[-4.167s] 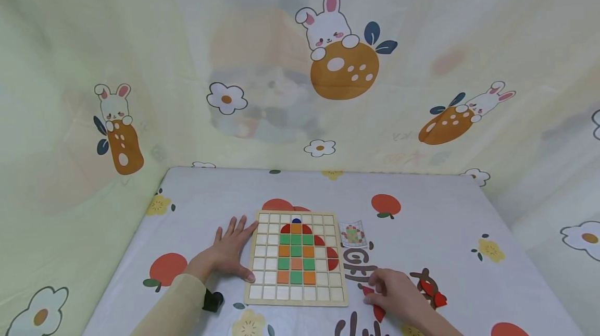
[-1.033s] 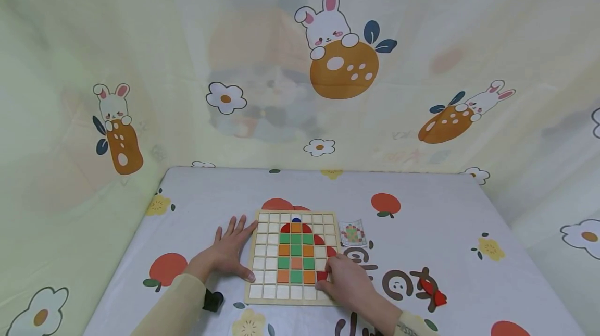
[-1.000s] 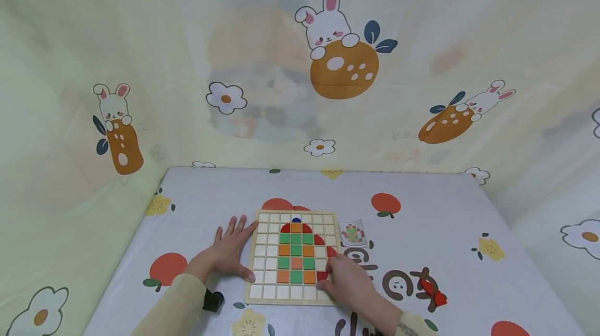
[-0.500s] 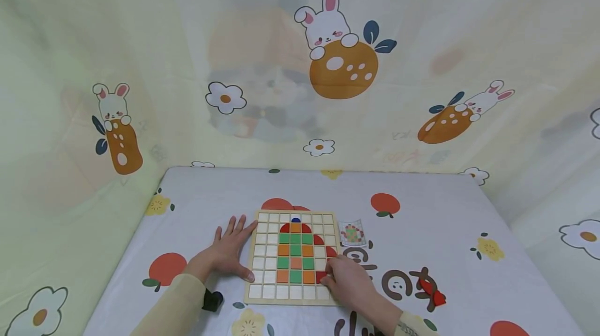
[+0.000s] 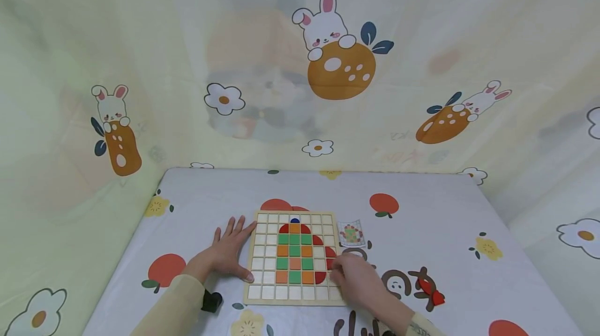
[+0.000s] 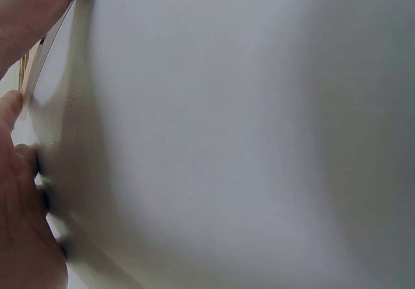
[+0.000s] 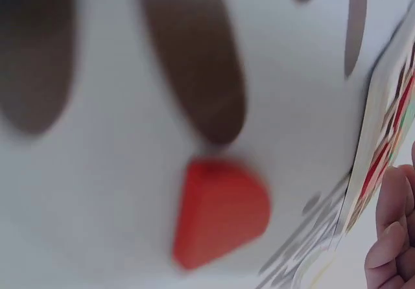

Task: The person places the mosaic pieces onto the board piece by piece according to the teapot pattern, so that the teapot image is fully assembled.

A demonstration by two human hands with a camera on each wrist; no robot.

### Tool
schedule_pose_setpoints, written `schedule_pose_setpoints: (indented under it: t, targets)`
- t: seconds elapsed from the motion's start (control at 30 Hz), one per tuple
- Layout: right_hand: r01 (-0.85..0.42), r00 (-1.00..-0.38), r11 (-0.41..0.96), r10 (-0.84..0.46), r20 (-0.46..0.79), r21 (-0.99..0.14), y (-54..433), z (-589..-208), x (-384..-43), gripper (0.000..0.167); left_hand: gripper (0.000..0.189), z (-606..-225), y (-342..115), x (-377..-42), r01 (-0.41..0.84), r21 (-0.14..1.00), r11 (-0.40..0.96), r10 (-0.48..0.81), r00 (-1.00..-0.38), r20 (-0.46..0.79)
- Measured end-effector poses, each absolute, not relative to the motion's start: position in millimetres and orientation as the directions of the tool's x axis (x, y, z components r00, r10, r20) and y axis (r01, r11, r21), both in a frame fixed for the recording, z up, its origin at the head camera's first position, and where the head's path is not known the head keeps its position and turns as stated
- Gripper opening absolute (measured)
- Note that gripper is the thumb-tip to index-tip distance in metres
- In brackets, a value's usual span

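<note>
A wooden grid board (image 5: 268, 291) lies on the table and carries colored pieces. Green and orange squares form a block in its middle, with red quarter-circle pieces around the top and right. One red quarter-circle piece (image 5: 320, 277) sits beside the lowest orange square. My left hand (image 5: 227, 253) rests spread at the board's left edge, thumb and forefinger touching the frame. Over the right edge hovers my right hand (image 5: 353, 278), fingers loosely bent; no piece shows between them. In the right wrist view, another red quarter-circle piece (image 7: 224, 214) lies on the cloth.
A small pattern card (image 5: 351, 233) lies against the board's upper right side. Red pieces (image 5: 437, 298) lie on the cloth at right. A black object (image 5: 212, 301) is by the left forearm. A patterned curtain (image 5: 262, 54) stands behind the table.
My right hand reached from the loose red pieces to the board, where a red quarter-circle piece now lies in the lower cell. It has since drawn slightly right. My left hand stayed put.
</note>
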State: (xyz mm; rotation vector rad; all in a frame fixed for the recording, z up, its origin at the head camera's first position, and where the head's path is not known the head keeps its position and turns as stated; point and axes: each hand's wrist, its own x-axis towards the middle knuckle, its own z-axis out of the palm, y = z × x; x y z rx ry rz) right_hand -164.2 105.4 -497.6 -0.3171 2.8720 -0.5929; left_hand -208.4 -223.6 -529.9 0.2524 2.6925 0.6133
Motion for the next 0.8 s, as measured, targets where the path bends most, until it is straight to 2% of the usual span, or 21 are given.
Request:
schedule_pose_setpoints:
  t: [0.13,0.57,0.7,0.8]
  targets:
    - [-0.155,-0.969,0.897,-0.219,-0.114,-0.414,121.9,-494.5,-165.3,0.006,0.132,-529.5,-223.9,-207.9,0.089,0.452,0.887,0.252,-0.916,-0.313]
    - [-0.047,-0.973,0.89,-0.143,-0.18,-0.454,184.8,-493.6,-158.1,0.015,0.132,-527.2,-223.2,-207.1,0.096,0.461,0.882,0.26,-0.915,-0.308]
    - [-0.067,-0.951,0.868,-0.205,-0.233,-0.493,199.5,-498.6,-152.9,0.017,0.132,-527.7,-223.8,-207.4,0.091,0.458,0.884,0.255,-0.916,-0.309]
    - [-0.09,-0.902,0.819,-0.308,-0.303,-0.566,209.9,-501.9,-148.1,0.017,0.132,-527.1,-223.9,-207.0,0.085,0.458,0.885,0.251,-0.915,-0.315]
